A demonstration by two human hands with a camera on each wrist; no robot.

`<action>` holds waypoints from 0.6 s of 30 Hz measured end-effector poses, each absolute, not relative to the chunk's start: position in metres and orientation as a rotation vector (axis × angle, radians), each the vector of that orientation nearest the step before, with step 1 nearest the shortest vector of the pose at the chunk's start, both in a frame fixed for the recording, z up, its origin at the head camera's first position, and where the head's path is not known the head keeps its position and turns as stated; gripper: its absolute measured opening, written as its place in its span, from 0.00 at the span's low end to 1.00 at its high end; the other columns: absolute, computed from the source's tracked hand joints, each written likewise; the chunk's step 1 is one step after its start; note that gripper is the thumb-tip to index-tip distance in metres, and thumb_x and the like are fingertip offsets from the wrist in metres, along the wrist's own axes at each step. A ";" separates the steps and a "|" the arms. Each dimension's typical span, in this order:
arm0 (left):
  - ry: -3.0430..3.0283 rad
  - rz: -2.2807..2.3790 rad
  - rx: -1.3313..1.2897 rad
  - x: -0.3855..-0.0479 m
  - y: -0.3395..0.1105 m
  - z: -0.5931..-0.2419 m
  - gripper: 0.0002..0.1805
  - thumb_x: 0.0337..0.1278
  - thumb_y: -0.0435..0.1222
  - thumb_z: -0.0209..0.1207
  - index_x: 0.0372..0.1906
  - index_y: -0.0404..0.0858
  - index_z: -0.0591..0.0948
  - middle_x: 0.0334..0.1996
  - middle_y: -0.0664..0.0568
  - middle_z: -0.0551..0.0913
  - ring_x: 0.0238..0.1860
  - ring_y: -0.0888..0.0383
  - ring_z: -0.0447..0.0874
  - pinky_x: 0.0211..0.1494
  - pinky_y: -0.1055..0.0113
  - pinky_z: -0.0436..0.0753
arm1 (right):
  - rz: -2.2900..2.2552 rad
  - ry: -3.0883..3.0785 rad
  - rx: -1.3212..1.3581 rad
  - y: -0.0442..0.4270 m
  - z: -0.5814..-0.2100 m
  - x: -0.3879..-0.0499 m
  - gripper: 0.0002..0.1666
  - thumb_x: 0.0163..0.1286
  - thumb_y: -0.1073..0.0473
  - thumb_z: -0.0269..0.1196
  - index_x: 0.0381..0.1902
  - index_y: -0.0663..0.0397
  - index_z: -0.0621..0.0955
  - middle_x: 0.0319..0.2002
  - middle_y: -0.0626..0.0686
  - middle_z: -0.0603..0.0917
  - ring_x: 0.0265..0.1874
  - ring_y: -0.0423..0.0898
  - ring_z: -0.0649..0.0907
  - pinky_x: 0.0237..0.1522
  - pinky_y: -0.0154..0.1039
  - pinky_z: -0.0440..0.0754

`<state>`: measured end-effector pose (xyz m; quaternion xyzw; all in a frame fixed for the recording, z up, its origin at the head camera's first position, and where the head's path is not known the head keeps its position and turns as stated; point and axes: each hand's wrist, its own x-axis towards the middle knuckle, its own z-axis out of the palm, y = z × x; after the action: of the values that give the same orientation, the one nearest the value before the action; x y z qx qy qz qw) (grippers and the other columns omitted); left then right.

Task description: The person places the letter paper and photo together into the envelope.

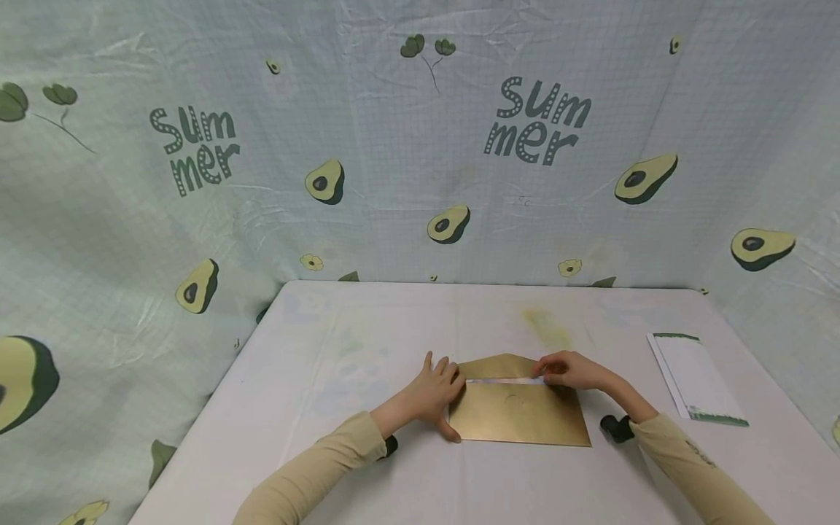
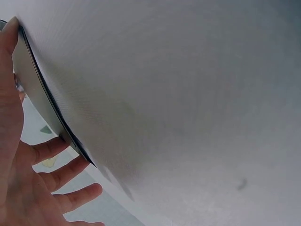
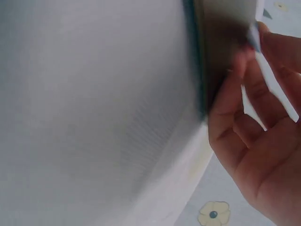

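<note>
A gold envelope (image 1: 520,414) lies on the table, its pointed flap (image 1: 499,366) folded open away from the person. A narrow strip of a pale sheet (image 1: 508,380) shows at its mouth; the rest is hidden inside. My left hand (image 1: 435,394) rests along the envelope's left edge, thumb at the near corner and fingers spread at the far one. In the left wrist view the fingers (image 2: 61,174) look mostly straight against the edge. At the mouth's right end, my right hand (image 1: 572,370) pinches a corner of the pale sheet (image 3: 254,36) between thumb and finger.
A white pad with green printed ends (image 1: 698,379) lies on the right of the white table (image 1: 367,321). Behind and beside the table hangs a pale cloth (image 1: 394,131) printed with avocados. Dark wrist cameras (image 1: 617,429) sit under the beige sleeves.
</note>
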<state>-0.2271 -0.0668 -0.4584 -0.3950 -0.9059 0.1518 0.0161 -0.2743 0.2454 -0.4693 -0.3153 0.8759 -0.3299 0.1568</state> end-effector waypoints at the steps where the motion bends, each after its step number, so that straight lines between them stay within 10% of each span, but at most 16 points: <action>1: -2.817 0.472 -1.228 -0.227 -0.067 -0.459 0.55 0.21 0.76 0.53 0.56 0.43 0.64 0.53 0.48 0.67 0.61 0.46 0.62 0.60 0.40 0.61 | -0.923 2.525 -0.904 0.245 -0.469 -0.274 0.08 0.63 0.63 0.55 0.36 0.55 0.80 0.36 0.53 0.83 0.33 0.32 0.76 0.33 0.30 0.74; 18: -2.799 0.477 -1.238 -0.229 -0.067 -0.462 0.55 0.21 0.75 0.53 0.57 0.43 0.64 0.53 0.47 0.68 0.61 0.45 0.63 0.59 0.41 0.61 | -0.727 2.534 -0.978 0.221 -0.454 -0.275 0.09 0.63 0.63 0.55 0.37 0.57 0.82 0.36 0.52 0.83 0.38 0.46 0.82 0.36 0.32 0.77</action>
<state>-0.2289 -0.0667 -0.4619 -0.3997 -0.9033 0.1540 0.0222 -0.2749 0.2211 -0.4535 -0.3430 0.8890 -0.2550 0.1640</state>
